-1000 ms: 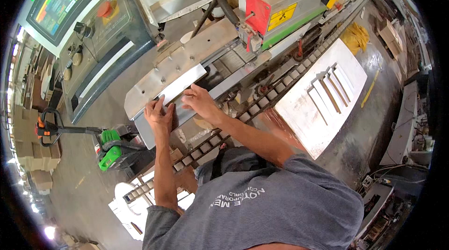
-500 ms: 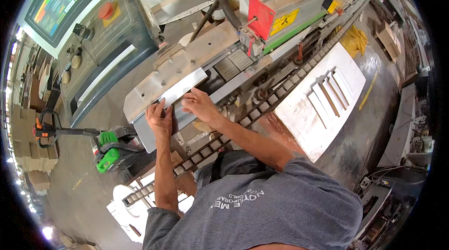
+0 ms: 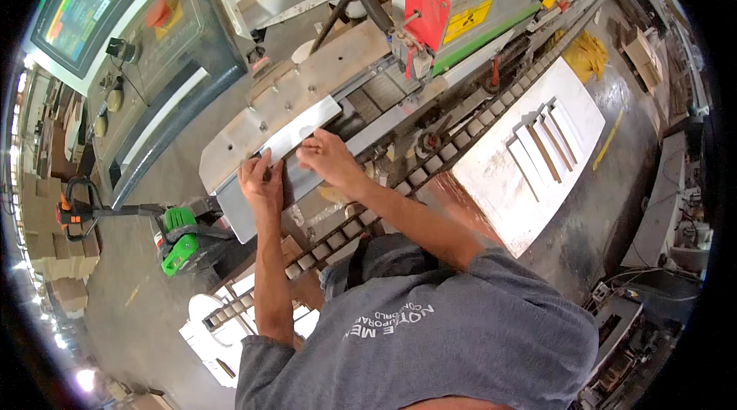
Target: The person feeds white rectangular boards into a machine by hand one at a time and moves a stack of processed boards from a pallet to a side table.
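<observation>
A narrow white strip of board (image 3: pixel 305 126) lies on the metal infeed of a long machine, against a steel guide plate (image 3: pixel 230 130) with several bolts. My left hand (image 3: pixel 262 181) is closed, its thumb and fingers pinching the strip's near left end. Just to its right, my right hand (image 3: pixel 330 160) has its fingers curled on the strip's near edge, farther along. Beyond the strip's far end is a dark track (image 3: pixel 376 95) that runs under the machine's head. My fingers hide part of the strip's lower edge.
A red machine cover (image 3: pixel 424 14) stands ahead. At upper left is a control panel with a screen (image 3: pixel 96 7) and red stop button (image 3: pixel 159 13). A roller chain (image 3: pixel 418 176) runs below my right arm. Several strips (image 3: pixel 543 145) lie on a white board (image 3: pixel 499 195) at right.
The whole view has shifted slightly. Both hands stay at the strip, with only small movements of the fingers. The strip lies in nearly the same spot.
</observation>
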Demonstrator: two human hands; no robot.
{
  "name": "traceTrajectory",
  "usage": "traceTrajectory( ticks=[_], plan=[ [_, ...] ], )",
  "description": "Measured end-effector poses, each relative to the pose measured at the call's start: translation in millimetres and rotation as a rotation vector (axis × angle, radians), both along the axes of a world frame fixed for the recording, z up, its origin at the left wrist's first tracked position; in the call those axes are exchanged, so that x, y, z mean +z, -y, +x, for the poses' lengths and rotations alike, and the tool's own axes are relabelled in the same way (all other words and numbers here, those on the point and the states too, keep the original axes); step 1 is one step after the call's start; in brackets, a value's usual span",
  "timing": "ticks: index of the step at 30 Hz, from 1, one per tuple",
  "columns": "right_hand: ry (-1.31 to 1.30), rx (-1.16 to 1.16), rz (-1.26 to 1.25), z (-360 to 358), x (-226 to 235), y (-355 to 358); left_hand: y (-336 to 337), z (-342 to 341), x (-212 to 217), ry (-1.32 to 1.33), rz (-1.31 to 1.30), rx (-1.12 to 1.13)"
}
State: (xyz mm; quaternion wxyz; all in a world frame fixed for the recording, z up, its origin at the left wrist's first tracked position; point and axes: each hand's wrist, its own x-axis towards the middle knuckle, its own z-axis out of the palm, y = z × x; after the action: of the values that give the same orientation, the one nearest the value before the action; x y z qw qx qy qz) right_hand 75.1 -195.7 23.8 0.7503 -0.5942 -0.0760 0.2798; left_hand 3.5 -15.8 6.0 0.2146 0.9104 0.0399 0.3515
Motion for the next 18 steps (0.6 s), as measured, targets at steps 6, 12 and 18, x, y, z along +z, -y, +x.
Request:
traceTrajectory(
  ticks=[6,12,18],
  plan=[
    [0.095,-0.094,-0.103,31,-19,26,32,29,1,0.002,-0.046,-0.068],
    [0.161,-0.261,0.027,65,-38,57,71,68,-3,-0.004,-0.079,-0.04],
    [0.225,-0.336,-0.128,97,-29,112,128,116,-3,-0.043,-0.108,-0.075]
  ],
)
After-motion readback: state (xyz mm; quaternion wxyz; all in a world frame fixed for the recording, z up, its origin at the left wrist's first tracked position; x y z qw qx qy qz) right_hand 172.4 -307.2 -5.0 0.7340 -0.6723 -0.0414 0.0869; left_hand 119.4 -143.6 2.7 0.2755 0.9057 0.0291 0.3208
